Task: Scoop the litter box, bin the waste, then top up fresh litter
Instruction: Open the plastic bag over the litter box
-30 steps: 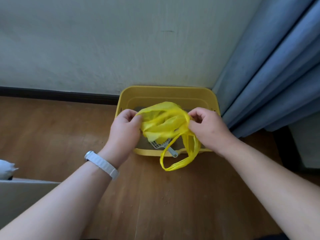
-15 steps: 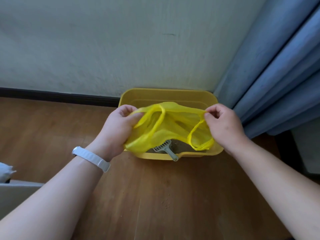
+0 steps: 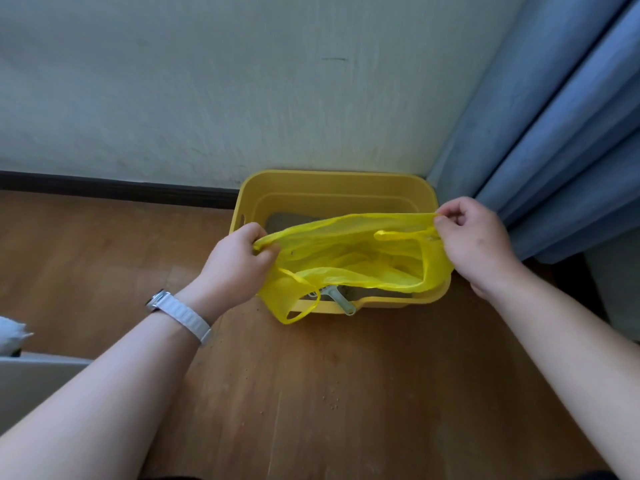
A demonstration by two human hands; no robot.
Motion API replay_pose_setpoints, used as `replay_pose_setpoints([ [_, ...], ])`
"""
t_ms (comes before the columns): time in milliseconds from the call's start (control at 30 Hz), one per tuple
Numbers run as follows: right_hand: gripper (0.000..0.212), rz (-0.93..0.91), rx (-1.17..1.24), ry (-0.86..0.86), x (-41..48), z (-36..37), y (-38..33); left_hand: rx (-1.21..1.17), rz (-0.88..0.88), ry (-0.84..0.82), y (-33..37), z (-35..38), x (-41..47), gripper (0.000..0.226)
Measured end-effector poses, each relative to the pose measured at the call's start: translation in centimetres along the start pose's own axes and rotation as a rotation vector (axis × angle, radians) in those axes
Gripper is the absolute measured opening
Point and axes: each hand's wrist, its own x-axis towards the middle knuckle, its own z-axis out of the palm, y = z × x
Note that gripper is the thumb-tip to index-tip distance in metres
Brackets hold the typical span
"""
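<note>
Yellow plastic bag (image 3: 349,258): thin, with loop handles, held stretched wide between the two grips, mouth upward, hanging over the near half of the litter box. Left grip (image 3: 239,265): fingers curled, pinching the bag's left edge; one loop handle droops below and just right of it, across the box's near rim. Right grip (image 3: 474,244): thumb and fingers pinching the bag's right edge, the second loop handle lying just left of it. Litter box (image 3: 332,178): yellow, rectangular, on the floor between and beyond both grips, far side against the wall, right end just beside the curtain. Litter (image 3: 287,220): grey, showing beyond the bag, just right of the left grip. Scoop (image 3: 341,303): pale grey handle poking over the box's near rim below the bag, nearer the left grip; head mostly hidden by the bag. Floor (image 3: 311,427): wood-look boards, loose granules (image 3: 332,403) lying on the person's side of both grips. Watch band (image 3: 183,315): white, on the wrist behind the left grip. Curtain (image 3: 554,133): blue, folded, just beyond the right grip. Wall (image 3: 207,98): pale, with dark skirting (image 3: 104,188).
</note>
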Motion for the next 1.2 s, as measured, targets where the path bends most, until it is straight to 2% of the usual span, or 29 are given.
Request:
replay_pose_setpoints([
  [133, 0.013, 0.000, 0.017, -0.042, -0.5, 0.6, -0.7, -0.349, -0.132, 0.011, 1.1, 0.7, -0.1, 0.004],
  [200, 0.023, 0.075, 0.124, -0.036, -0.7, 1.3, -1.0, -0.493, -0.174, 0.037, 1.5, 0.9, -0.1, 0.005],
  [267, 0.028, 0.152, 0.208, -0.006, -0.9, 1.8, -1.4, -0.539, -0.183, 0.064, 1.8, 0.9, -0.1, 0.007],
  [333, 0.025, 0.126, 0.188, 0.033, -0.9, 2.0, -1.7, -0.485, -0.148, 0.092, 1.8, 0.9, -0.3, 0.006],
  [433, 0.006, -0.074, 0.039, 0.049, -1.3, 1.8, -2.1, -0.459, -0.092, 0.109, 1.8, 0.6, -0.6, 0.011],
  [533, 0.041, -0.183, -0.051, -0.078, -1.7, 1.6, -2.2, -0.398, -0.048, 0.063, 1.6, 0.2, -0.6, 0.033],
  [600, 0.061, -0.207, -0.162, -0.180, -1.6, 1.6, -2.4, -0.232, -0.024, 0.036, 1.3, 0.1, -0.5, 0.048],
  [633, 0.064, -0.213, -0.252, -0.210, -1.6, 1.7, -2.3, -0.138, -0.012, 0.031, 1.2, 0.1, -0.5, 0.056],
  [733, 0.054, -0.188, -0.488, -0.248, -1.3, 1.8, -2.2, 0.016, 0.017, 0.014, 1.2, 0.1, -0.5, 0.067],
  [800, 0.036, -0.189, -0.545, -0.250, -1.2, 1.6, -1.9, 0.051, 0.022, 0.017, 1.1, 0.1, -0.4, 0.048],
  [867, 0.019, -0.192, -0.553, -0.227, -1.1, 1.4, -1.6, -0.025, -0.014, 0.050, 0.9, 0.1, 0.0, 0.013],
  [967, 0.011, -0.169, -0.544, -0.169, -1.0, 1.3, -1.3, -0.279, -0.146, 0.056, 0.9, 0.1, 0.2, 0.014],
  [1067, 0.008, -0.148, -0.515, -0.155, -1.0, 1.4, -0.9, -0.585, -0.286, -0.063, 1.3, 0.0, -0.1, 0.018],
  [1200, 0.008, -0.115, -0.466, -0.137, -1.0, 1.5, -0.5, -0.915, -0.340, -0.166, 1.4, -0.2, -0.1, 0.016],
])
